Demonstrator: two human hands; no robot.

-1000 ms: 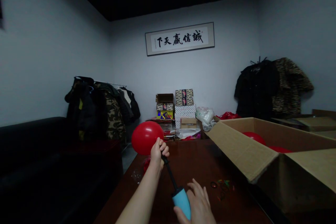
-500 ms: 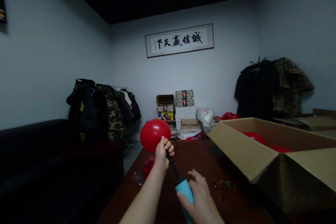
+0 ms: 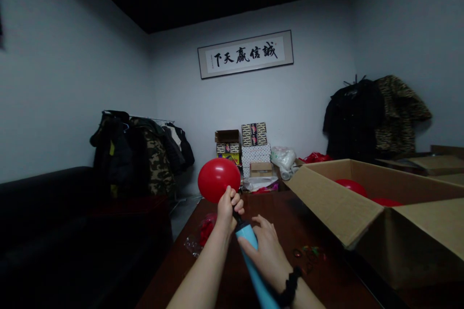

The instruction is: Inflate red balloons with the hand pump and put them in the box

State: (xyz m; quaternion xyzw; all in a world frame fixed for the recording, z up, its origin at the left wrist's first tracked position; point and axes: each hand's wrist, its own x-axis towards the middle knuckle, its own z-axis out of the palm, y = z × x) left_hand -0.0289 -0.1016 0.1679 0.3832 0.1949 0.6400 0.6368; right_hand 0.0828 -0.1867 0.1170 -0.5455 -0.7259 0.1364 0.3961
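My left hand (image 3: 231,207) is closed around the neck of an inflated red balloon (image 3: 217,178) and the black nozzle end of a hand pump. The light blue barrel of the balloon pump (image 3: 257,270) slants down towards me. Around the upper barrel lies my right hand (image 3: 268,248), thumb on one side and fingers on the other, with a black band (image 3: 292,285) at its wrist. The far side of the right hand's grip is hidden.
An open cardboard box (image 3: 337,203) with red balloons (image 3: 351,187) stands at the right. On the brown table (image 3: 290,217) lie a bag of red balloons (image 3: 207,231) and small coloured bits (image 3: 313,253). A dark sofa (image 3: 47,231) stands left; boxes (image 3: 255,154) are stacked behind.
My right hand and the blue barrel have moved up towards my left hand, and the pump's black rod shows much less. The balloon has shifted slightly right and up in view.
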